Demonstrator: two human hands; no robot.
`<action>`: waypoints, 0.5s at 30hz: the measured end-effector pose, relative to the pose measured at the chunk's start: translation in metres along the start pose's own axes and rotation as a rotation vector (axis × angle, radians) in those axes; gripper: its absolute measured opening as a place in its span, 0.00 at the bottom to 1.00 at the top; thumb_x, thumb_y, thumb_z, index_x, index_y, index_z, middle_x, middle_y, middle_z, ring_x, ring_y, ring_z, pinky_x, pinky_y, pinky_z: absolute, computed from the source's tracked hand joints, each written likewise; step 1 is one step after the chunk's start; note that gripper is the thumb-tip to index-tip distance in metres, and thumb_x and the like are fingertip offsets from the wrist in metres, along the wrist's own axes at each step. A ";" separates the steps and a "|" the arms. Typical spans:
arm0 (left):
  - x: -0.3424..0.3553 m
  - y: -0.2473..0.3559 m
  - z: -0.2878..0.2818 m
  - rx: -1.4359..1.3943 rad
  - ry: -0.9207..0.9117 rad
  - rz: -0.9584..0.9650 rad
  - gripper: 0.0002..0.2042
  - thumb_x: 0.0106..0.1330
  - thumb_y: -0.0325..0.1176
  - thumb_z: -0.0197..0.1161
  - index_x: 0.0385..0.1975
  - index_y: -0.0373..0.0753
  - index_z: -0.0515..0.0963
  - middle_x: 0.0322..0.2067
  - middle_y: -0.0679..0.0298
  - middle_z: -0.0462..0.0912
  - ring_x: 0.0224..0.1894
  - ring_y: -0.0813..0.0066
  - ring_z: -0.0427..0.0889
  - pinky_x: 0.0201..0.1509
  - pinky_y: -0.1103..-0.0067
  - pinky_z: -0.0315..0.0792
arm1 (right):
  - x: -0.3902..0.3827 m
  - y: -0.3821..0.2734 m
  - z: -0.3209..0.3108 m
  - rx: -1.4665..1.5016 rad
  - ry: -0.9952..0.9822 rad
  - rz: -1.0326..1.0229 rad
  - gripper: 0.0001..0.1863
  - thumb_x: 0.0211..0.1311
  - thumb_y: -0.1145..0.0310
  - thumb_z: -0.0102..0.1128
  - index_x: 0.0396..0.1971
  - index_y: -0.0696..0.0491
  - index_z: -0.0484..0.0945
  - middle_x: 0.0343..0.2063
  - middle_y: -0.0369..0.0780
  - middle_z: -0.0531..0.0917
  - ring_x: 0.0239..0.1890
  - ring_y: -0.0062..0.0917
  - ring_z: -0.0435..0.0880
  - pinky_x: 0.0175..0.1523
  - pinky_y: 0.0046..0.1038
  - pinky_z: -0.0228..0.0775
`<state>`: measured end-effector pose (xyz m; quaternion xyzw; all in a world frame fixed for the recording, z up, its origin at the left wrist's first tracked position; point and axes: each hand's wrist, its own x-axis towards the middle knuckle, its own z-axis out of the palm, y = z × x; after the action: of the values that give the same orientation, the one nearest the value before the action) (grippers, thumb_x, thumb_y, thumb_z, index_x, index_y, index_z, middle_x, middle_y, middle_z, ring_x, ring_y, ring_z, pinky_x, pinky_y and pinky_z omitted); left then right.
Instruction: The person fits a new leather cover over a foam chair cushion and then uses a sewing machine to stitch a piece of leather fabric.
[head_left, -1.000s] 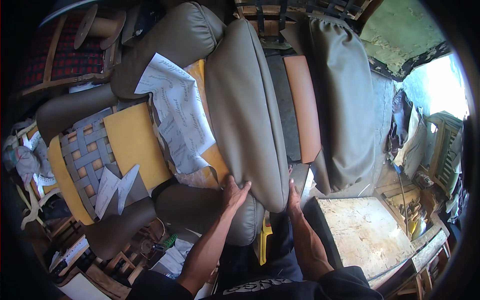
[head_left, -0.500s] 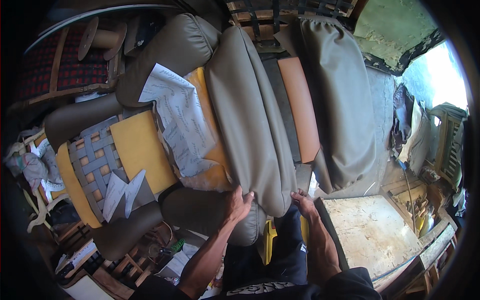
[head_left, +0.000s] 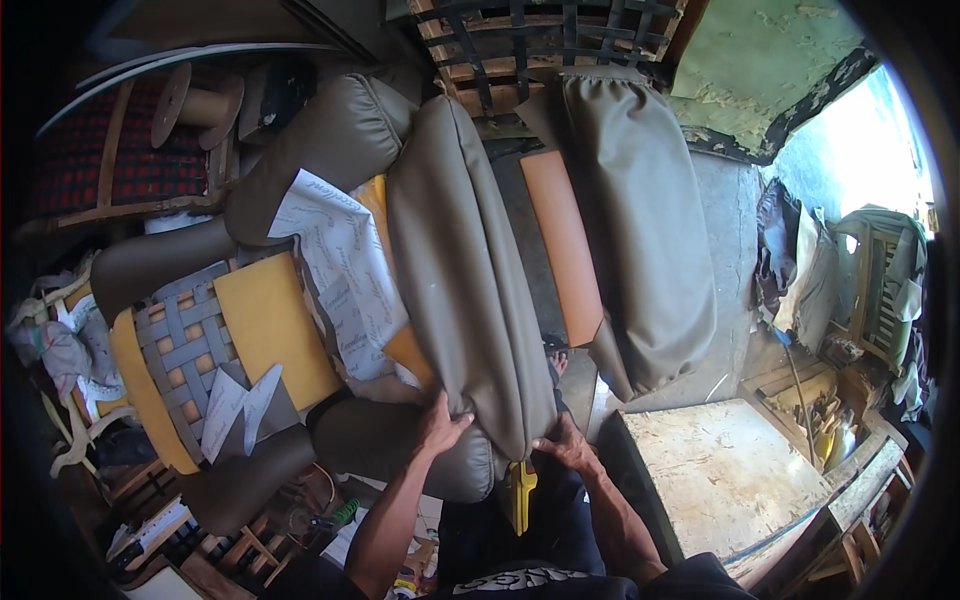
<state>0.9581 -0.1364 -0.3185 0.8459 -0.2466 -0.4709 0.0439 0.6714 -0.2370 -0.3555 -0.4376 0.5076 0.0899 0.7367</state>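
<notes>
A long brown leatherette cover (head_left: 470, 270) drapes over the sofa's backrest, with loose folds down its length. At its near end, my left hand (head_left: 440, 428) pinches the left edge, thumb on top. My right hand (head_left: 566, 445) grips the right edge of the same end, its fingertips partly hidden. White printed backing fabric (head_left: 345, 285) spreads from the cover's left side, over yellow foam (head_left: 408, 352). Just below the cover's near end, between my hands, is a yellow tool (head_left: 521, 497) whose kind I cannot make out; neither hand visibly holds it.
Left are the sofa's webbed seat (head_left: 185, 330), a yellow panel (head_left: 280, 325) and a padded brown armrest (head_left: 390, 445). Right lie an orange-brown strip (head_left: 562, 250), another brown cushion (head_left: 640, 230) and a scuffed wooden box (head_left: 725, 480). A wooden spool (head_left: 197, 105) stands far left.
The view has shifted. Both hands, still on the cover's near end, appear lower and further left. The cover now overlaps more yellow foam, and the yellow tool shows more plainly between my hands.
</notes>
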 end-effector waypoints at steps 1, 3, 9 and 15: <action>0.001 0.020 -0.015 0.284 -0.122 0.016 0.30 0.66 0.49 0.67 0.62 0.37 0.73 0.60 0.47 0.79 0.67 0.44 0.68 0.71 0.54 0.60 | -0.003 0.009 0.005 0.008 0.009 0.001 0.43 0.49 0.53 0.83 0.58 0.59 0.69 0.52 0.51 0.82 0.58 0.38 0.80 0.63 0.37 0.68; 0.003 0.009 -0.017 0.312 -0.157 -0.013 0.26 0.66 0.50 0.67 0.57 0.36 0.77 0.59 0.50 0.80 0.67 0.46 0.67 0.70 0.52 0.60 | -0.005 0.020 0.010 0.073 0.126 -0.113 0.41 0.48 0.50 0.83 0.56 0.59 0.72 0.46 0.49 0.85 0.51 0.36 0.83 0.58 0.37 0.72; -0.024 0.029 -0.014 0.149 0.043 0.447 0.15 0.64 0.41 0.69 0.46 0.42 0.85 0.54 0.61 0.85 0.64 0.54 0.72 0.66 0.56 0.64 | -0.014 -0.018 0.009 -0.227 0.230 0.127 0.32 0.50 0.49 0.78 0.48 0.57 0.82 0.30 0.45 0.88 0.37 0.30 0.87 0.47 0.34 0.76; -0.091 0.101 -0.086 -1.062 -0.025 0.243 0.13 0.77 0.38 0.59 0.46 0.34 0.83 0.39 0.70 0.84 0.43 0.83 0.77 0.52 0.78 0.71 | -0.045 -0.072 -0.006 0.821 0.083 -0.070 0.21 0.57 0.74 0.71 0.51 0.58 0.80 0.40 0.40 0.88 0.39 0.23 0.86 0.47 0.27 0.80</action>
<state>0.9503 -0.1968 -0.1694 0.6672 -0.0711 -0.5322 0.5163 0.6880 -0.2707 -0.2794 -0.1277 0.5155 -0.1626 0.8315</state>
